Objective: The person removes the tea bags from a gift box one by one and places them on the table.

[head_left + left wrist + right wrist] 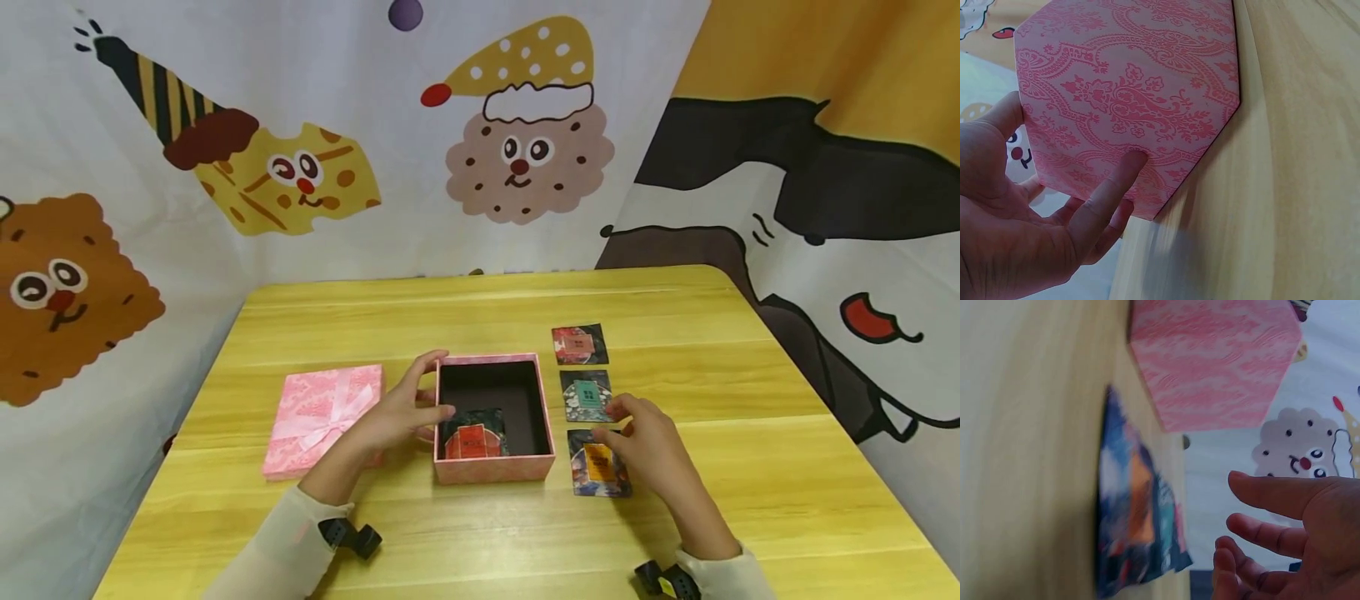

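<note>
My left hand grips the left wall of an open pink box, the thumb over the rim and the other fingers against the patterned outside. Inside the dark interior, a small printed packet with a red label lies at the near end. To the right of the box, three similar flat packets form a column: red-labelled, green-labelled and orange-labelled. Over the nearer two hovers my right hand, its fingers loosely bent. The right wrist view shows nothing between thumb and fingers.
A pink box lid with a ribbon bow lies left of the box, partly behind my left forearm. Everything stands on a wood-grain table. A curtain printed with cartoon figures hangs behind its far edge.
</note>
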Action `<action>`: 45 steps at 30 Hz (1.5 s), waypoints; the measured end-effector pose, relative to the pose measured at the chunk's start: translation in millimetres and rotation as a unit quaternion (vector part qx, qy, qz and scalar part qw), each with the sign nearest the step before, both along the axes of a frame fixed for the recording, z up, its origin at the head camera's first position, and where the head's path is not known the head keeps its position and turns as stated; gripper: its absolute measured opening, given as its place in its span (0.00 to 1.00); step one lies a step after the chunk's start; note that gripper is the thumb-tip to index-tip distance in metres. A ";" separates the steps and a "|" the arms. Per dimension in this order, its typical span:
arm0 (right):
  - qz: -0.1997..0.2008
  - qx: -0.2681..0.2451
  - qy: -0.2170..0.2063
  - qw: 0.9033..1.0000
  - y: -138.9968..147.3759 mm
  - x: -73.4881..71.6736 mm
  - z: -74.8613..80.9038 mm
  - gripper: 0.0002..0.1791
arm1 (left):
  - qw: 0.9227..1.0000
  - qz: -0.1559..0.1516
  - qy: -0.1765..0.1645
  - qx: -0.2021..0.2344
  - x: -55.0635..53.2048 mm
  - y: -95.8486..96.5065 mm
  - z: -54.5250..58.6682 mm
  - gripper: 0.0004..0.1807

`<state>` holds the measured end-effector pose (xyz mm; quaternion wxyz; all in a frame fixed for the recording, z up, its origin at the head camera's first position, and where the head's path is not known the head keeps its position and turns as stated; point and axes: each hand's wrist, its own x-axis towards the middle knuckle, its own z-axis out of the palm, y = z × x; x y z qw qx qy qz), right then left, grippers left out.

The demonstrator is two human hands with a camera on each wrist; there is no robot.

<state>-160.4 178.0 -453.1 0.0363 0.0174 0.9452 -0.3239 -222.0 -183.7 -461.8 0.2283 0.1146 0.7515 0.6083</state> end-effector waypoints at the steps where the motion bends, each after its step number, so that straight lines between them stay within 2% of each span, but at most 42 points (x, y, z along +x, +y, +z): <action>1: 0.003 -0.009 0.002 1.000 -1.4 -1.2 2.0 0.17 | 1.000 -0.001 0.001 0.000 -0.2 -0.4 -0.1 0.46; 8: 0.031 -0.043 0.023 0.998 -16.1 -7.6 17.0 0.16 | 1.000 0.003 0.004 0.007 -1.8 -0.9 -1.2 0.45; 15: 0.060 -0.078 0.027 0.995 -34.6 -12.6 28.2 0.13 | 1.000 -0.001 0.010 0.010 -0.7 -1.8 -2.8 0.45; 26: 0.113 -0.076 0.048 0.989 -55.4 -24.8 39.3 0.12 | 1.000 0.002 0.011 0.001 -0.7 -2.1 -4.6 0.47; 36: 0.150 -0.105 0.031 0.983 -78.6 -36.1 52.5 0.10 | 1.000 0.007 0.007 0.005 -1.5 -2.4 -3.5 0.46; 45: 0.187 -0.109 -0.004 0.976 -101.4 -49.6 52.9 0.11 | 1.000 -0.003 0.003 0.021 -0.6 -2.3 -2.0 0.45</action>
